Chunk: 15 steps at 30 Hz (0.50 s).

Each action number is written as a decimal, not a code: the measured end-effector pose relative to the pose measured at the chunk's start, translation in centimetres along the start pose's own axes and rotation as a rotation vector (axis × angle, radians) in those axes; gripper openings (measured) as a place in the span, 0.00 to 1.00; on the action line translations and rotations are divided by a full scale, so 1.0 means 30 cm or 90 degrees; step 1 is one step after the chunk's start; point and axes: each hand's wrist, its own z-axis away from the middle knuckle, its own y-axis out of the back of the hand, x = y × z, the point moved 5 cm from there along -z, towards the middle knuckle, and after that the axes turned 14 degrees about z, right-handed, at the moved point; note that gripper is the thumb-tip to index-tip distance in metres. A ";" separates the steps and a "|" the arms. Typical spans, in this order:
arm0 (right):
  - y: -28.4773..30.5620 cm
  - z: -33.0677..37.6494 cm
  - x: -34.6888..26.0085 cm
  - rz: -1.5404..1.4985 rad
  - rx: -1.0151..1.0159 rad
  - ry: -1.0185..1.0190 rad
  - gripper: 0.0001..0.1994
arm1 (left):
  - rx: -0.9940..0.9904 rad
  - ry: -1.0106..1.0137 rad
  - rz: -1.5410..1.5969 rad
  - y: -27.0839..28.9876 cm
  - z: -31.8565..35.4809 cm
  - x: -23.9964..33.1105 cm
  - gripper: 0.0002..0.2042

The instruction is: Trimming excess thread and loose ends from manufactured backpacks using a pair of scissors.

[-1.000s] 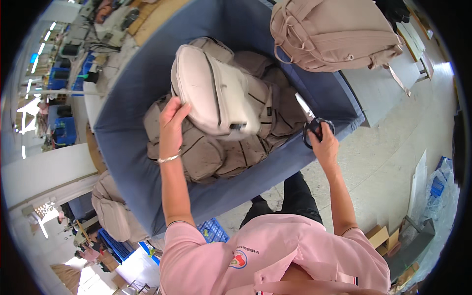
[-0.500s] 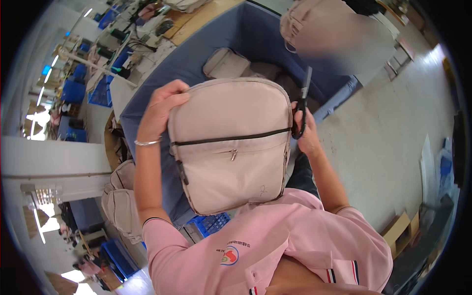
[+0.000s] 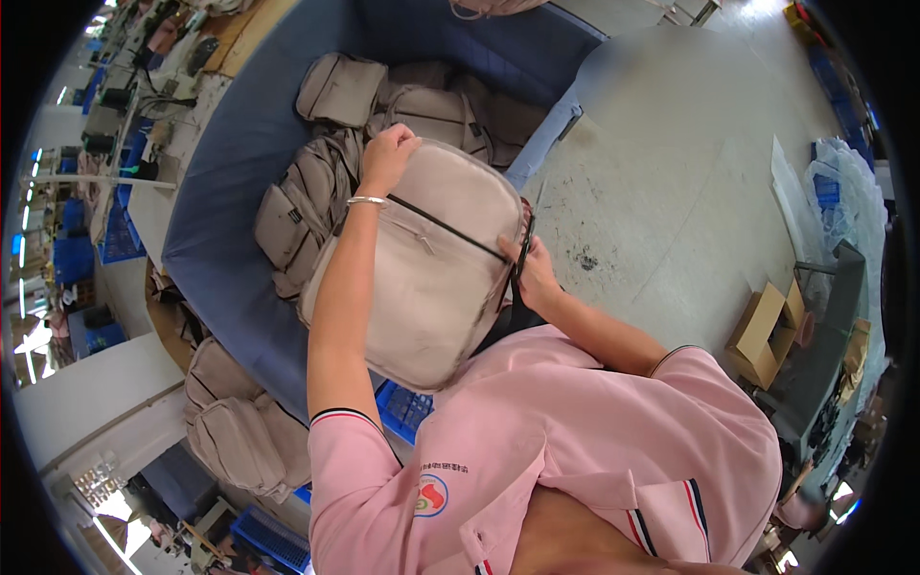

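Note:
A beige backpack [image 3: 422, 297] with a black zipper line across its front is tilted in front of my chest. My left hand [image 3: 387, 158], a silver bangle at its wrist, is closed on the upper edge of the backpack. At the opposite side edge, my right hand [image 3: 533, 273] is closed round black-handled scissors [image 3: 524, 251], and its thumb rests on the backpack's front. The scissors' blades are hard to make out against the bag's edge.
A large blue fabric-sided bin [image 3: 225, 192] stands beyond the backpack, with several beige bags [image 3: 343, 91] inside. More beige bags [image 3: 235, 431] lie at lower left, near a blue crate [image 3: 404, 407]. An open cardboard box [image 3: 762, 335] sits on the right.
The backpack has tilted clockwise and shifted left and down a little, with both hands still on it. The scissors' blades no longer point up. The view has swung, showing more bags in the bin.

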 end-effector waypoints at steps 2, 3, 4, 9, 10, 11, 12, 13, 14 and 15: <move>0.030 0.071 0.052 0.048 -0.065 -0.072 0.15 | -0.032 0.029 0.004 -0.020 0.050 -0.063 0.10; 0.030 0.113 0.071 0.088 -0.130 -0.136 0.15 | -0.042 0.059 0.086 -0.030 0.085 -0.089 0.11; 0.027 0.132 0.076 0.118 -0.126 -0.124 0.15 | -0.049 0.091 0.168 -0.039 0.124 -0.115 0.14; 0.160 0.036 0.068 0.466 -0.146 0.126 0.20 | -0.038 0.167 0.171 -0.018 0.268 -0.090 0.20; 0.175 0.024 0.034 0.620 -0.132 0.165 0.22 | -0.054 0.182 0.196 -0.016 0.289 -0.084 0.19; 0.166 0.028 -0.026 0.774 -0.117 0.207 0.25 | -0.071 0.195 0.221 -0.015 0.308 -0.081 0.18; 0.151 0.029 -0.066 0.777 -0.123 0.203 0.25 | -0.067 0.201 0.222 -0.006 0.322 -0.086 0.18; 0.125 0.035 -0.109 0.840 -0.135 0.256 0.26 | -0.079 0.196 0.208 -0.001 0.327 -0.092 0.18; 0.101 0.040 -0.137 0.903 -0.147 0.311 0.28 | -0.091 0.191 0.194 0.002 0.337 -0.094 0.19; 0.090 0.032 -0.149 0.904 -0.152 0.308 0.28 | -0.088 0.196 0.195 0.002 0.343 -0.088 0.19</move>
